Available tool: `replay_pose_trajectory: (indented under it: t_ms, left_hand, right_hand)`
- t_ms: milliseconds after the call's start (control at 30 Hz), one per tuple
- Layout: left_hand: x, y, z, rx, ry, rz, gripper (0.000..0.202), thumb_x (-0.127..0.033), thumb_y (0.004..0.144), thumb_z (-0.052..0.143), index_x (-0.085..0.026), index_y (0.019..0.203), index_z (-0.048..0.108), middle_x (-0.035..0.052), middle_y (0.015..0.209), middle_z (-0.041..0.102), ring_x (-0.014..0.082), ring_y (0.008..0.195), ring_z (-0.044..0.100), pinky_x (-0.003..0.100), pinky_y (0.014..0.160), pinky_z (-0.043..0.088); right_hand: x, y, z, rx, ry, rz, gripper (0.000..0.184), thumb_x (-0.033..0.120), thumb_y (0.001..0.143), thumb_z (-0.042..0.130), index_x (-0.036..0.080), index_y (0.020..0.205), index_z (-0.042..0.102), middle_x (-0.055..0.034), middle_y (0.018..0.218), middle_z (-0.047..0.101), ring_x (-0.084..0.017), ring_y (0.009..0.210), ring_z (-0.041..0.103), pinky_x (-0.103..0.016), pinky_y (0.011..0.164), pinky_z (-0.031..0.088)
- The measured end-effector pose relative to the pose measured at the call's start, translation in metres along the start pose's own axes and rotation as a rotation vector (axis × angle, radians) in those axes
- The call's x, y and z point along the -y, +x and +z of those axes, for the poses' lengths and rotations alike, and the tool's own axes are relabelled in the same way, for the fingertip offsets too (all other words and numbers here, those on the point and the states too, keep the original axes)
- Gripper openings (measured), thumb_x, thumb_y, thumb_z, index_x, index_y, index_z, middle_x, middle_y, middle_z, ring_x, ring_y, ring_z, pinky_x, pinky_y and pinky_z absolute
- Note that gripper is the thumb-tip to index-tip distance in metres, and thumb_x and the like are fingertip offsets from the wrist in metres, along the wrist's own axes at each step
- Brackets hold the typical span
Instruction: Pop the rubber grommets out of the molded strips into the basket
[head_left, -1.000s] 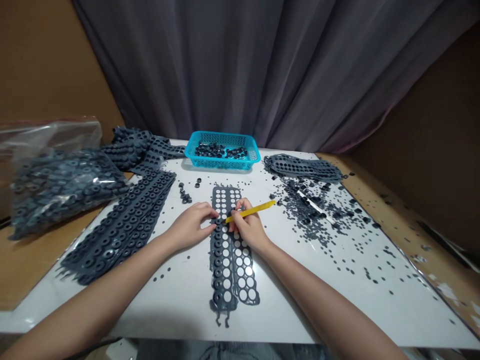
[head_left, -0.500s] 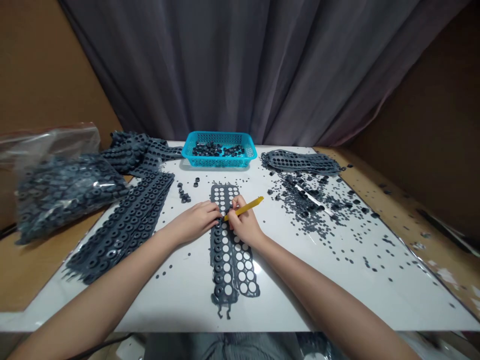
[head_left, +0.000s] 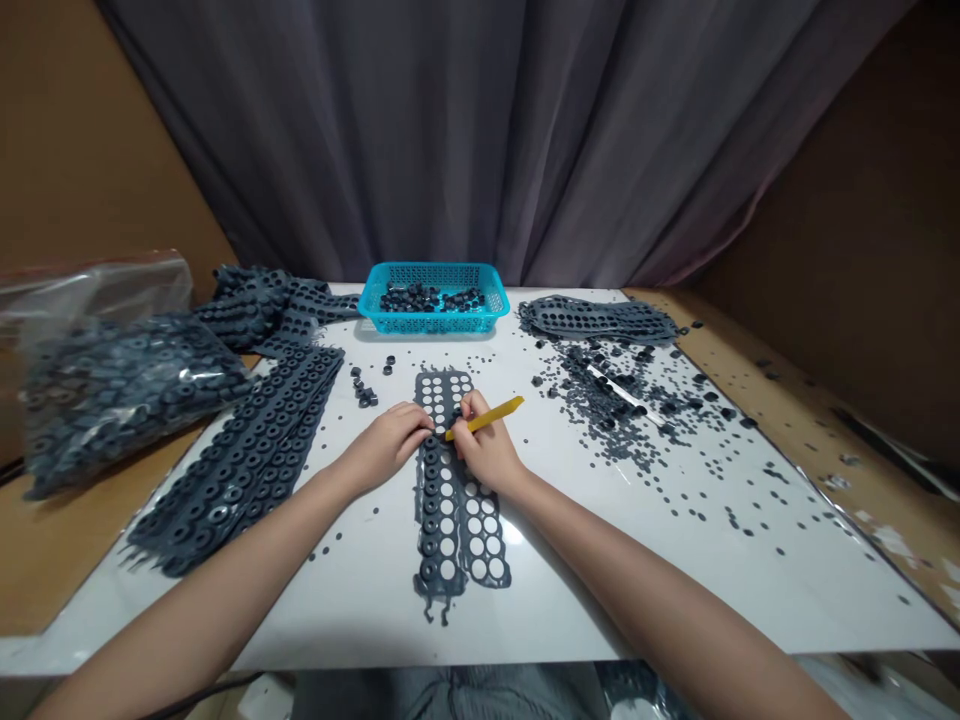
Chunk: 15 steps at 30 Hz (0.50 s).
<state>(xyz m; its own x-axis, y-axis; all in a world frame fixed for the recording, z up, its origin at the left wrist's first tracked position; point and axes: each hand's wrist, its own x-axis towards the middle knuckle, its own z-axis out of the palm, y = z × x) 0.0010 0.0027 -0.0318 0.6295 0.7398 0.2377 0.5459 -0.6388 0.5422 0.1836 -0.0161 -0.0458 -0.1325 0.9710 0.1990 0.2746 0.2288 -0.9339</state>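
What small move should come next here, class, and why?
Perhaps the right hand should work the yellow tool against the nearest ring in the leftmost column of the dark sheet: its tip is close by, rings line that column below, and the holes above look open.

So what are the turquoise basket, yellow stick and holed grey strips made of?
Turquoise basket: probably glossy plastic, judging by its bright latticed walls. Yellow stick: perhaps matte plastic, from its even colour, though wood is possible. Holed grey strips: likely satin rubber, given their stringy edges.
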Motion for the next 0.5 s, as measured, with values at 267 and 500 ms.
replay_pose_trajectory:
  t_ms: [267,500]
  left_hand:
    - [-0.002,-0.001,0.0,0.013,-0.007,-0.013,0.015,-0.021,0.091,0.043,-0.018,0.093,0.058,0.0059,0.094,0.059,0.0197,0.093,0.053,0.035,0.085,0.044]
    - [-0.003,-0.001,-0.017,0.071,0.059,0.055,0.024,-0.022,0.091,0.044,-0.019,0.109,0.059,0.0078,0.103,0.056,0.0202,0.1,0.053,0.034,0.088,0.045]
  right_hand:
    - [0.003,-0.001,-0.001,0.014,0.079,0.052,0.013,0.016,0.077,0.039,0.025,0.079,0.03,0.0114,0.048,0.038,-0.013,0.042,0.043,-0.023,0.047,0.033]
    - [0.008,-0.001,-0.006,-0.048,0.212,0.126,0.012,0.022,0.079,0.042,0.025,0.084,0.031,0.013,0.043,0.046,-0.012,0.04,0.044,-0.021,0.046,0.034]
